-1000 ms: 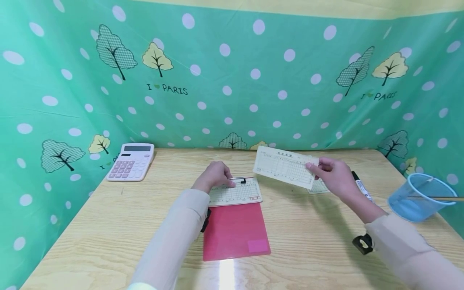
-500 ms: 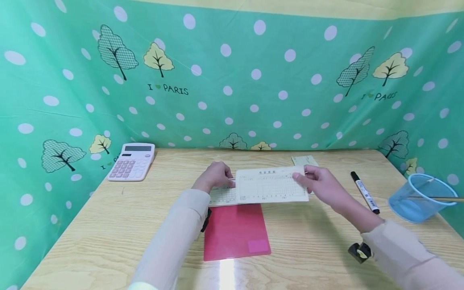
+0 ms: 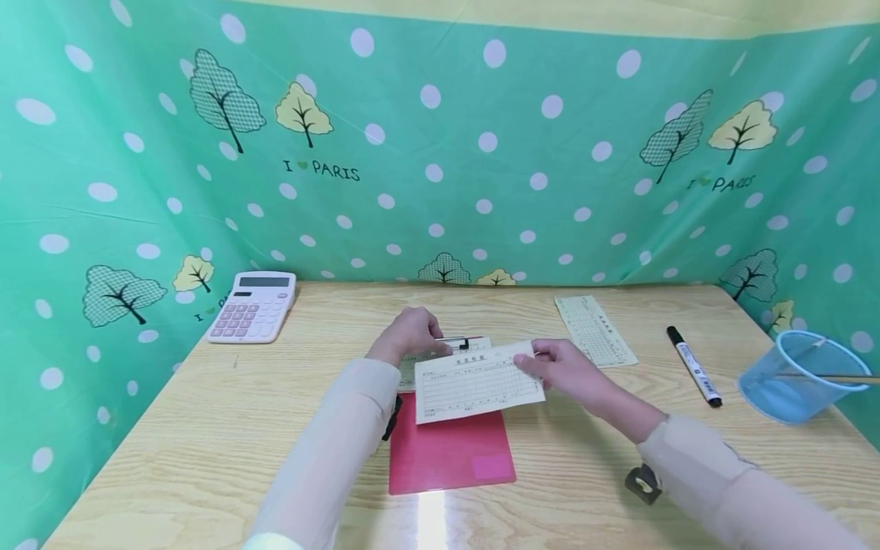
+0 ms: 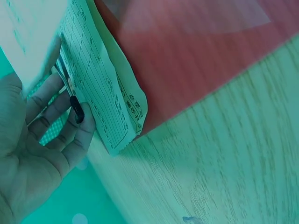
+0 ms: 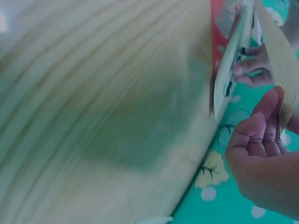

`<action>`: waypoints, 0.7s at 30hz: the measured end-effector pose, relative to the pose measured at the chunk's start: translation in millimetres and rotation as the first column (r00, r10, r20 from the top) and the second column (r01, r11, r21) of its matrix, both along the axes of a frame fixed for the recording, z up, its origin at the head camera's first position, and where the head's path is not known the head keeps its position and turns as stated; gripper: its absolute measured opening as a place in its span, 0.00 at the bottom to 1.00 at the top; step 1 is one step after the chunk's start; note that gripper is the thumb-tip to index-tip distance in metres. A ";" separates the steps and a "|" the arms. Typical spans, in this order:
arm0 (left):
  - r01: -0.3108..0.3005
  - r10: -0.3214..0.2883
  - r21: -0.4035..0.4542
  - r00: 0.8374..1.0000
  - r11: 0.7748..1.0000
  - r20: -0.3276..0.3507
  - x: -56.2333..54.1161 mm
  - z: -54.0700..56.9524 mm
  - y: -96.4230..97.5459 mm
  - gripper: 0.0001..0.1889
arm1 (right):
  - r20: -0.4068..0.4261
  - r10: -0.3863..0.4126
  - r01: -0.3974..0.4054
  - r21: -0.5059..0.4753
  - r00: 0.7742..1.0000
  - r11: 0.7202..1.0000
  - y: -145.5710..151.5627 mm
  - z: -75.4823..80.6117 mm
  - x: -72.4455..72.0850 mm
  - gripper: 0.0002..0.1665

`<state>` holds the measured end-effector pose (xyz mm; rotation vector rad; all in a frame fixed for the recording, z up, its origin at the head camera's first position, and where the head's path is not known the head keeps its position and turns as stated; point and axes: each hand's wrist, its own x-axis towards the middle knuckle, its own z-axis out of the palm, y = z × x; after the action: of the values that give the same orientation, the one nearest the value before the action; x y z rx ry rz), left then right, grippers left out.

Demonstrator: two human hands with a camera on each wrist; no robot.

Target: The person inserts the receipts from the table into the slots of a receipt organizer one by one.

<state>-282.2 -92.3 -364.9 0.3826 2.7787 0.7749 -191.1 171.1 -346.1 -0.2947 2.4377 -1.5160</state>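
Observation:
My right hand (image 3: 567, 374) pinches a printed paper form (image 3: 474, 386) by its right end, thumb on top. The form is held tilted over the upper part of a red clipboard (image 3: 450, 458), covering some of the forms (image 4: 100, 79) that lie there. At the board's top edge my left hand (image 3: 409, 336) grips the wire clip (image 3: 454, 342), whose black end (image 4: 77, 109) shows by the fingers in the left wrist view. The held form (image 4: 32, 32) passes close over the left hand there. In the right wrist view, thumb and fingers pinch the form's (image 5: 285, 65) edge.
Another printed form (image 3: 596, 328) lies on the table right of the clipboard. A black-and-white marker (image 3: 694, 367) and a blue mesh pen cup (image 3: 784, 389) are further right. A calculator (image 3: 253, 307) stands back left. A green patterned curtain (image 3: 440, 153) borders the table.
My right hand has carried the form left and down, from beside the clipboard to over it. The loose form on the table is now uncovered. My left hand has stayed at the clip.

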 end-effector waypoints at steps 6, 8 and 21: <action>-0.016 0.016 0.017 1.000 1.000 0.006 0.2 -0.6 1.3 0.11 | 0.050 -0.026 0.027 -0.014 0.998 1.000 -21.3 -11.8 -6.8 0.21; -0.021 0.021 0.023 1.000 1.000 0.008 0.3 -0.6 1.8 0.11 | 0.065 -0.031 0.033 -0.024 0.997 0.999 -28.0 -16.0 -8.9 0.17; -0.022 0.022 0.001 1.000 1.000 -0.008 1.8 -0.1 2.9 0.13 | 0.109 -0.176 0.168 0.081 0.978 0.982 -52.2 -31.5 -19.6 0.12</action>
<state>-280.4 -89.4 -365.0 0.3573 2.7947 0.7810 -210.7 118.9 -377.6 0.0197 2.4722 -1.4636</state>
